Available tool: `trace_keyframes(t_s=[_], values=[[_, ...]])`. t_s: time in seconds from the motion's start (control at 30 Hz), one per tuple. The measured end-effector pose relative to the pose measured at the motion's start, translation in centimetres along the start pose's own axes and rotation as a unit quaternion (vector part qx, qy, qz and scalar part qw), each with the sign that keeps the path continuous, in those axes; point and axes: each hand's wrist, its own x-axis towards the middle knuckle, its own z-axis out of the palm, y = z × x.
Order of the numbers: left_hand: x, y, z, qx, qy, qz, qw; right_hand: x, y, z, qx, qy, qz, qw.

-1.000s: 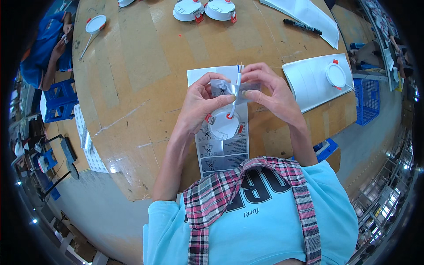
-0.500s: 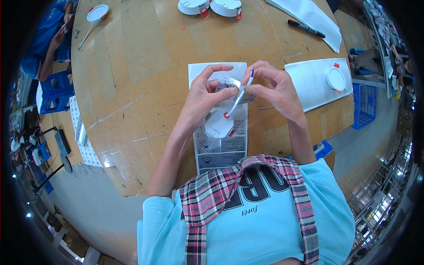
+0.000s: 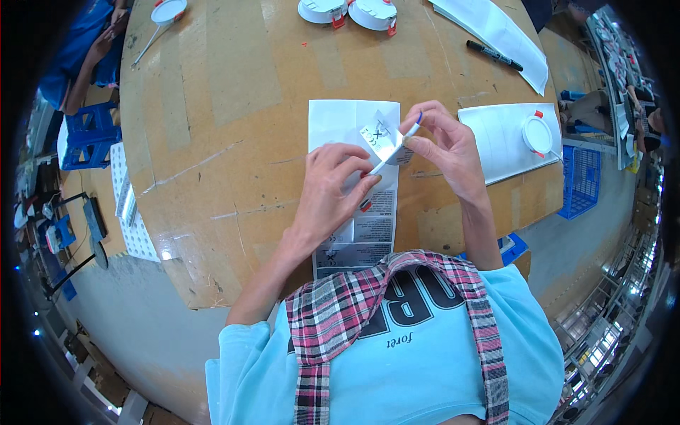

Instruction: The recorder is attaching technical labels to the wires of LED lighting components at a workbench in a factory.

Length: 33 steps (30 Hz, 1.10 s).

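Observation:
A white cable rises from a round white downlight, which my left hand now mostly covers. The thumb and fingers of my left hand are closed on the cable close to the lamp. Further up, my right hand pinches the cable near its end, where a blue wire shows. Around the cable by the right fingertips hangs a silver printed label, its loose flap standing out to the left. Beneath both hands lies a strip of silver labels on white backing, its bare upper part showing beyond my left fingers.
A downlight rests on white sheets at the right. Two more downlights, a black marker and papers lie at the far side. Another lamp sits far left, near a co-worker's hand.
My left hand has left the label and moved down over the downlight, onto the cable's lower part. The label's flap now stands free, and my right hand keeps its pinch.

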Motion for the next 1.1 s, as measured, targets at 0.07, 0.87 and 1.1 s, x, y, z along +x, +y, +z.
trace_keyframes(t_s=[0.07, 0.87, 1.1], values=[[0.1, -0.1, -0.1, 0.018, 0.013, -0.002, 1.0, 0.0, -1.1, 0.6, -0.03, 0.083, -0.022, 0.996], [1.3, 3.1, 0.7, 0.138, 0.086, 0.073, 0.984, -2.5, -0.9, 2.3, -0.017, 0.156, 0.099, 0.983], [1.4, 3.1, 0.7, 0.178, 0.088, 0.075, 0.977, -2.7, -1.5, 2.9, -0.029, 0.249, -0.012, 0.968]])
